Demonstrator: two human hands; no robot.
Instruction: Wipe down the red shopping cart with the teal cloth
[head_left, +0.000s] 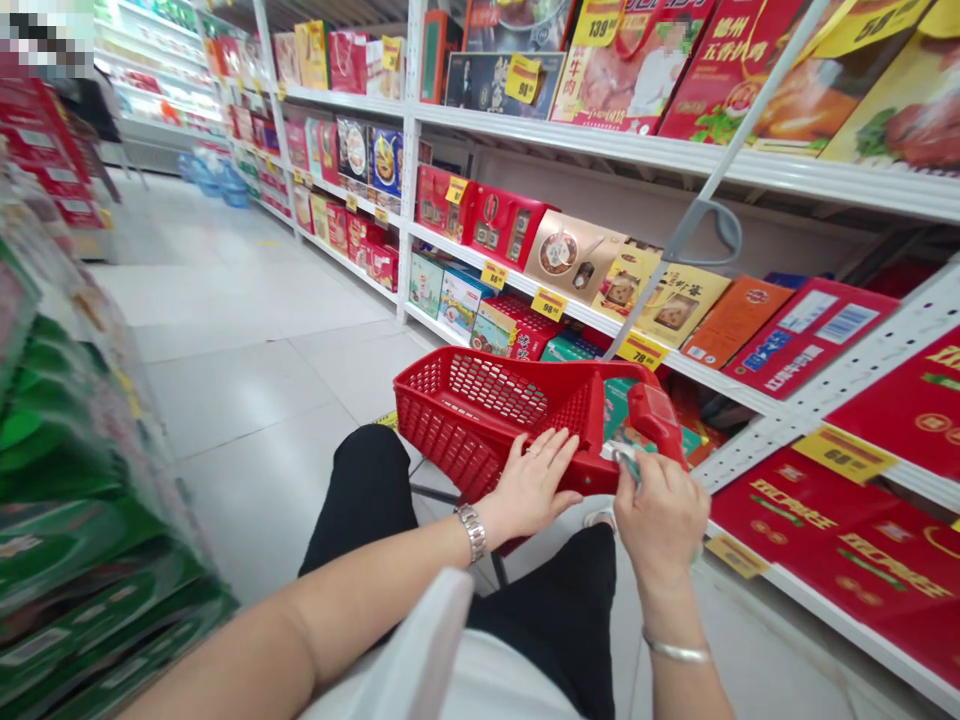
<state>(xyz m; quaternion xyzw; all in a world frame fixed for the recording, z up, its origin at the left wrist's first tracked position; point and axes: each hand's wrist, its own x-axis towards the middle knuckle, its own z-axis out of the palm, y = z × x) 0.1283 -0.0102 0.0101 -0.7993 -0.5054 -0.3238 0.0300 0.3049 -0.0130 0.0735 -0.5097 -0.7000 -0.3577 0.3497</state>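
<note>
A red plastic shopping basket [495,400] with perforated sides stands tilted in front of my knees. My left hand [534,478], wearing a metal watch, lies on the basket's near side with its fingers stretched out. At the basket's right end, beside its thick red handle [654,408], my right hand [664,510] is closed around a crumpled, pale grey-green cloth [628,460]. Part of that cloth is hidden by the fingers. A silver bangle sits on the right wrist.
White shelves [517,130] with boxed goods and yellow price tags run along the right. A slanting grey pole [649,295] with a hook crosses in front of them. Green packages [90,570] line the left. A tiled aisle [225,340] leads back to blue bottles [225,180].
</note>
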